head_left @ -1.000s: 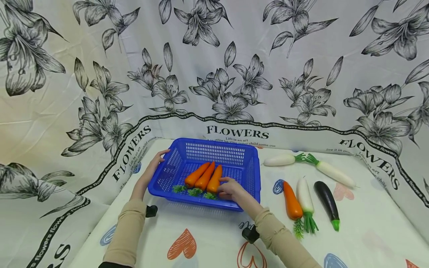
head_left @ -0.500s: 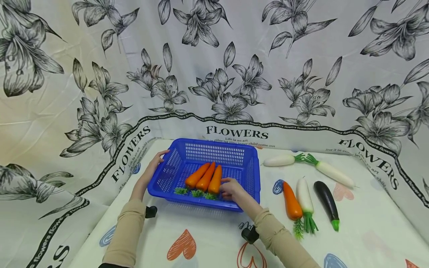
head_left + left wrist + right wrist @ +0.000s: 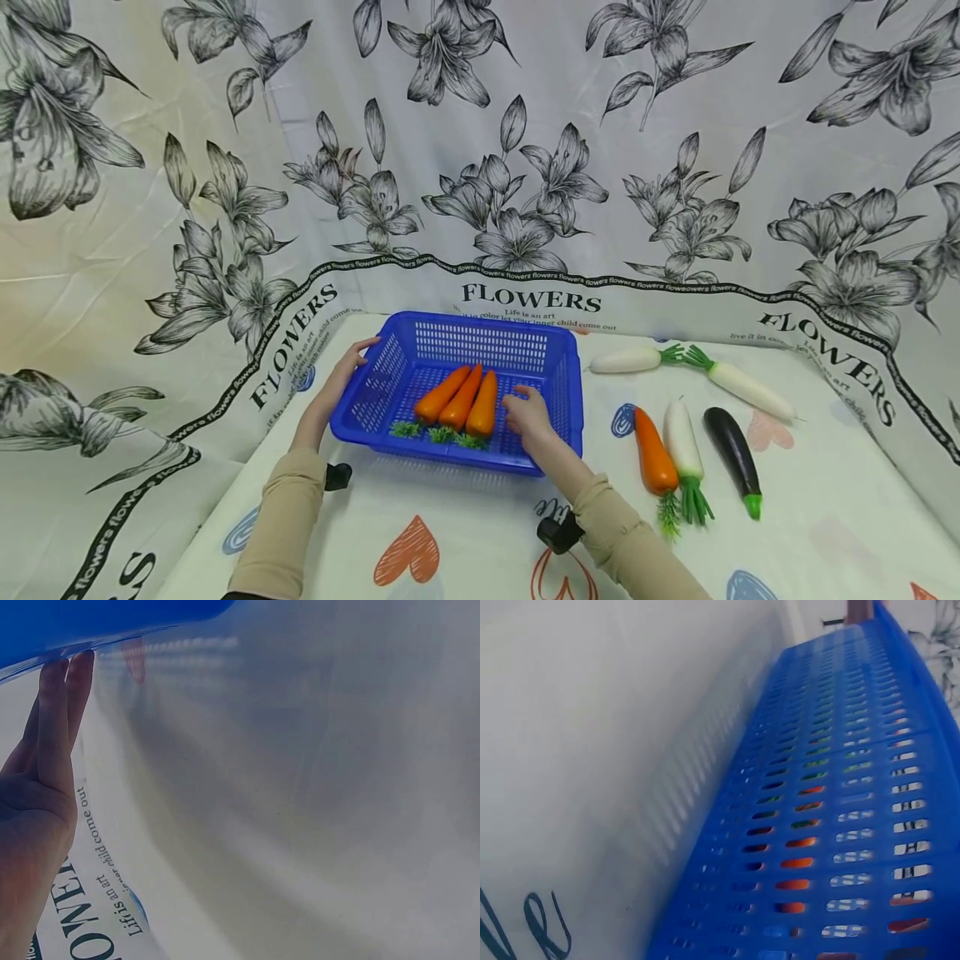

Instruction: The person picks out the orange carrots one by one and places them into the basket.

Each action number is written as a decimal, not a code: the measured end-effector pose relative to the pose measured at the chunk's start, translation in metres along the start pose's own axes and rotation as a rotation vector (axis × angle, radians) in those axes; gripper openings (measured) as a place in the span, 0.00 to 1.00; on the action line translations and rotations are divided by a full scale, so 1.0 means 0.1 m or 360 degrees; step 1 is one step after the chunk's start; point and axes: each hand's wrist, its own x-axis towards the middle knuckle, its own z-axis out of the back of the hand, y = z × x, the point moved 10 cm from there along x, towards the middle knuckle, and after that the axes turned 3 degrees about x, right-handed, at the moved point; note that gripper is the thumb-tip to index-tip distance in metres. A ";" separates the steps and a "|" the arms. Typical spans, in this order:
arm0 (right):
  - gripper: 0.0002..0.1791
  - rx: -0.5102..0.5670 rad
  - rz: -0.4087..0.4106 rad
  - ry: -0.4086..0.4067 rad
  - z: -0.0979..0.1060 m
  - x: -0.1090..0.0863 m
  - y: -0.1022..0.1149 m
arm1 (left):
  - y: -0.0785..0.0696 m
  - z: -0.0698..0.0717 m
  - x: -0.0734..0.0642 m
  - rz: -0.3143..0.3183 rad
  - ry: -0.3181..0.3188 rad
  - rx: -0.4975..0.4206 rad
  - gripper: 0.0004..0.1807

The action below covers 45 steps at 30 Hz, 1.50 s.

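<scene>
A blue plastic basket with slotted walls stands on the table, and three orange carrots lie side by side in it, leafy ends toward the person. My left hand touches the basket's left rim; straight fingers meet that rim in the left wrist view. Inside the basket, right of the carrots, my right hand has loosely bent fingers and holds nothing. It stands apart from the rightmost carrot. In the right wrist view the basket's near wall hides this hand, with orange showing through the slots.
Right of the basket lie another carrot, a white radish and an eggplant. Two more white radishes lie behind them, leaf ends together. A flower-printed curtain rises behind the table.
My right hand has let go of the rightmost carrot and moved a little to the right, away from it. The carrots shifted slightly right earlier. My left hand stays at the rim.
</scene>
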 end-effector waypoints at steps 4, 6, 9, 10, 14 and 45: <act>0.30 0.0031 0.0109 -0.0051 0.06 -0.03 0.06 | -0.01 -0.02 -0.02 -0.0019 0.0005 0.0035 0.28; 0.30 0.0025 0.0164 -0.0012 0.05 -0.07 0.10 | -0.02 -0.03 -0.02 -0.0020 0.0006 0.0034 0.28; 0.31 -0.0005 0.0231 0.0098 0.03 -0.14 0.18 | -0.02 -0.02 -0.01 -0.0018 0.0005 0.0021 0.28; 0.30 -0.0025 0.0253 0.0138 0.03 -0.17 0.21 | -0.03 -0.02 -0.01 -0.0021 0.0007 0.0020 0.28; 0.28 -0.0193 0.0393 0.0256 0.06 -0.27 0.34 | -0.05 -0.01 -0.01 -0.0030 0.0012 0.0022 0.28; 0.27 -0.0621 0.0632 0.0164 0.85 -0.48 0.51 | -0.03 0.00 -0.01 -0.0032 0.0016 0.0018 0.28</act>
